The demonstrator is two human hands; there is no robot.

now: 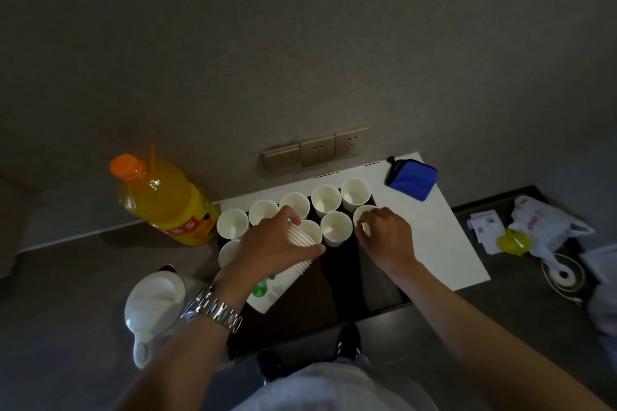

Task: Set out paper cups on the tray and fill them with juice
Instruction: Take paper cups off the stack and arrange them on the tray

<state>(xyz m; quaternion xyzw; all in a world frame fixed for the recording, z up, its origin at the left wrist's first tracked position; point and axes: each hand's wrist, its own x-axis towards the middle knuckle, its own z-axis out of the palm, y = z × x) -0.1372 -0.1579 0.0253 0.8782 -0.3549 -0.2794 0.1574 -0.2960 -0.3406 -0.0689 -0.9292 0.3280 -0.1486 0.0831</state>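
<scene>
A dark tray [337,287] lies on the counter with several white paper cups standing on it in two rows, such as the far right one [356,193]. My left hand [273,247] grips a stack of nested paper cups [293,264] lying tilted over the tray, its lower end printed green. My right hand [384,233] pinches the rim of a single cup [362,212] at the right end of the near row. A big bottle of orange juice [167,202] with an orange cap stands upright left of the tray.
A white kettle [155,300] sits at the left front. A blue pouch [410,178] lies on the white countertop [440,243] behind the tray. Wall sockets [317,148] are at the back. A plastic bag [544,223], papers and a cable lie to the right.
</scene>
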